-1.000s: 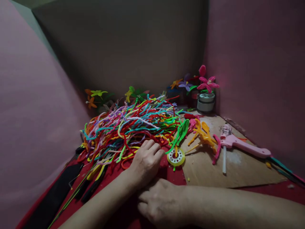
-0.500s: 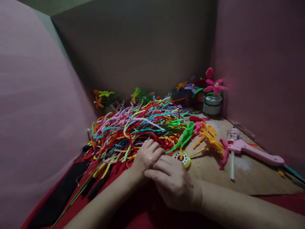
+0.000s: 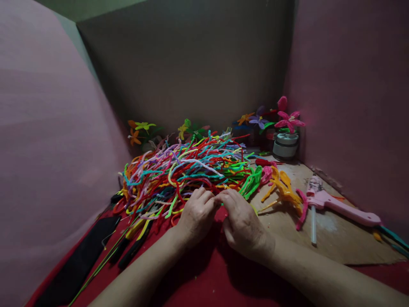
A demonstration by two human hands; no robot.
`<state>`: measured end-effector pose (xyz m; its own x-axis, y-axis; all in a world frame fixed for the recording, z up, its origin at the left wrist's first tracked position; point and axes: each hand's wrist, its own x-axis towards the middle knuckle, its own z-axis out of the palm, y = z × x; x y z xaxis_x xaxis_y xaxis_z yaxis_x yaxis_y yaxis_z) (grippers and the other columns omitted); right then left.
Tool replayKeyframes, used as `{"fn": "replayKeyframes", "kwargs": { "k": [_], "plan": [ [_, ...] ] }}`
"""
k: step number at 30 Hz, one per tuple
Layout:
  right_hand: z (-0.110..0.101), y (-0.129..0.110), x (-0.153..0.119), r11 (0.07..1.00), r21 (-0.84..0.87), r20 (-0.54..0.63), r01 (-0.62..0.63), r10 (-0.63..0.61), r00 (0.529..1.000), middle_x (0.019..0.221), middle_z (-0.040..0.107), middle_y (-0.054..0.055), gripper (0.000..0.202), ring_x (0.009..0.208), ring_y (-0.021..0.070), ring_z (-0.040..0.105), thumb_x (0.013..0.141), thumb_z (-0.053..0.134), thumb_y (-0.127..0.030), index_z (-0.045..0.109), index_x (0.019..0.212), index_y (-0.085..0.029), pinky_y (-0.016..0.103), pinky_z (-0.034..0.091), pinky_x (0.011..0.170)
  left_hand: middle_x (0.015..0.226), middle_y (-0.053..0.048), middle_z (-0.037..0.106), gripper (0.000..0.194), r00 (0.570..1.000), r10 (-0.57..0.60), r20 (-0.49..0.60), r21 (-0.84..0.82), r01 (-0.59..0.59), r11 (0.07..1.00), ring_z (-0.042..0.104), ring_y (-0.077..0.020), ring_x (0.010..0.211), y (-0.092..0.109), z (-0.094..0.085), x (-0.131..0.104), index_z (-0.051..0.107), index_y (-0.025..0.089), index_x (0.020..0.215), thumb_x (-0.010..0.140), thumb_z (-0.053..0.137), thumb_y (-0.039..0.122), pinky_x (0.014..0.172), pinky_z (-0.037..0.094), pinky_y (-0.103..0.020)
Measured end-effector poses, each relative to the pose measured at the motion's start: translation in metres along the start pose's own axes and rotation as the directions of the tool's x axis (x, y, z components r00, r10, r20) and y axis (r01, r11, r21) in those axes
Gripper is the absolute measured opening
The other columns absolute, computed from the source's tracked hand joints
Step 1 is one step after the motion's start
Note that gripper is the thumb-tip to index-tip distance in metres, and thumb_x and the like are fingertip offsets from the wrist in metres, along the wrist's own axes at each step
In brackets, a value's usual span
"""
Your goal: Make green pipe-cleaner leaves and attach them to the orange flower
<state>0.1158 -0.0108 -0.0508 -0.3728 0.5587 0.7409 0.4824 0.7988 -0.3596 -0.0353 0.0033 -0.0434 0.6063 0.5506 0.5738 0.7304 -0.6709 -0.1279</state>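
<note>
Here, the left hand [image 3: 197, 215] and right hand [image 3: 243, 221] meet, fingers curled, any grip impossible to tell. Tangled fuzzy stems [image 3: 188, 168] lie at eleven o'clock from them; a careless reach could drag strands loose or bend green loops [image 3: 253, 182] between one and two.

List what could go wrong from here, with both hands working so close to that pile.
The left hand is at the near edge of the tangled fuzzy stems, so it might snag and drag some.

The right hand is near the green loops and could crush them.

The pink fuzzy strip lies right by the glue gun; if hot, that might mark it.
</note>
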Motion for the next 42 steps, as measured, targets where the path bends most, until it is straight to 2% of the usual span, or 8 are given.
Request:
{"fn": "replayKeyframes", "kwargs": {
  "k": [3, 6, 13, 24, 30, 37, 40, 42],
  "plan": [
    [0.003, 0.010, 0.001, 0.991, -0.126, 0.051, -0.047, 0.054, 0.997, 0.104, 0.052, 0.016, 0.048, 0.098, 0.0254, 0.044, 0.064, 0.043, -0.003, 0.045, 0.113, -0.006, 0.043, 0.037, 0.089, 0.072, -0.005, 0.056, 0.021, 1.000, -0.017, -0.002, -0.012, 0.017, 1.000, 0.043, -0.0149, 0.067, 0.001, -0.002, 0.001, 0.055, 0.014, 0.074, 0.086, 0.038, 0.013, 0.066, 0.038, -0.031],
    [0.004, 0.024, 0.004, 0.969, -0.234, 0.144, 0.076, -0.043, 0.989, 0.085, 0.058, 0.011, 0.031, 0.084, 0.0220, 0.048, 0.073, 0.041, -0.003, 0.055, 0.100, -0.009, 0.042, 0.034, 0.089, 0.075, -0.005, 0.058, 0.017, 0.998, -0.044, -0.039, -0.017, 0.043, 0.999, 0.046, -0.0151, 0.071, 0.004, -0.008, 0.002, 0.057, 0.015, 0.080, 0.085, 0.041, 0.014, 0.068, 0.038, -0.031],
    [-0.021, 0.029, 0.018, 0.875, -0.407, 0.126, 0.263, -0.232, 0.965, 0.066, 0.055, 0.005, 0.022, 0.065, 0.0184, 0.044, 0.084, 0.044, -0.013, 0.062, 0.096, -0.016, 0.030, 0.032, 0.061, 0.064, -0.003, 0.052, 0.022, 0.992, -0.116, -0.056, 0.069, 0.120, 0.990, 0.044, -0.0111, 0.057, 0.003, -0.033, -0.007, 0.053, 0.015, 0.074, 0.086, 0.035, 0.013, 0.053, 0.034, -0.024],
    [-0.030, 0.022, 0.019, 0.799, -0.441, 0.127, 0.408, -0.394, 0.910, 0.057, 0.057, 0.002, 0.027, 0.056, 0.0133, 0.048, 0.082, 0.041, -0.006, 0.063, 0.094, -0.014, 0.027, 0.030, 0.055, 0.048, 0.002, 0.049, 0.022, 0.997, -0.011, 0.071, 0.220, -0.005, 0.975, 0.039, -0.0103, 0.042, -0.013, -0.067, -0.049, 0.046, 0.018, 0.066, 0.083, 0.035, 0.011, 0.046, 0.024, -0.027],
    [-0.035, 0.021, 0.026, 0.787, -0.478, 0.080, 0.390, -0.403, 0.912, 0.054, 0.057, 0.001, 0.027, 0.051, 0.0115, 0.047, 0.082, 0.040, -0.007, 0.064, 0.091, -0.015, 0.025, 0.031, 0.052, 0.049, 0.002, 0.051, 0.027, 0.984, -0.124, 0.125, 0.092, 0.113, 0.989, 0.044, -0.0095, 0.045, -0.017, -0.073, -0.057, 0.047, 0.018, 0.065, 0.088, 0.033, 0.019, 0.045, 0.024, -0.024],
    [-0.038, 0.033, 0.021, 0.784, -0.522, 0.014, 0.336, -0.386, 0.923, 0.047, 0.053, -0.001, 0.026, 0.043, 0.0105, 0.048, 0.082, 0.041, -0.006, 0.064, 0.091, -0.013, 0.024, 0.032, 0.048, 0.052, 0.005, 0.049, 0.014, 0.883, -0.085, 0.461, -0.129, 0.162, 0.978, 0.038, -0.0070, 0.044, -0.022, -0.080, -0.059, 0.053, 0.019, 0.074, 0.081, 0.042, 0.013, 0.043, 0.021, -0.021],
    [-0.034, 0.038, 0.017, 0.882, -0.429, -0.104, 0.195, -0.262, 0.959, 0.063, 0.065, 0.003, 0.019, 0.054, 0.0129, 0.058, 0.082, 0.050, -0.013, 0.065, 0.094, -0.015, 0.024, 0.039, 0.054, 0.055, 0.005, 0.052, 0.019, 0.883, -0.235, 0.406, -0.104, 0.299, 0.948, 0.041, -0.0064, 0.047, -0.047, -0.100, -0.039, 0.056, 0.018, 0.074, 0.084, 0.041, 0.019, 0.046, 0.027, -0.018],
    [-0.030, 0.034, 0.016, 0.978, -0.209, -0.178, 0.003, -0.041, 0.983, 0.075, 0.068, 0.004, 0.019, 0.061, 0.0134, 0.061, 0.082, 0.052, -0.020, 0.065, 0.096, -0.016, 0.023, 0.043, 0.059, 0.063, 0.003, 0.059, 0.017, 0.872, -0.336, 0.355, -0.066, 0.382, 0.922, 0.049, -0.0075, 0.055, -0.070, -0.109, -0.017, 0.061, 0.019, 0.081, 0.083, 0.046, 0.026, 0.054, 0.034, -0.018]
  ]
}}
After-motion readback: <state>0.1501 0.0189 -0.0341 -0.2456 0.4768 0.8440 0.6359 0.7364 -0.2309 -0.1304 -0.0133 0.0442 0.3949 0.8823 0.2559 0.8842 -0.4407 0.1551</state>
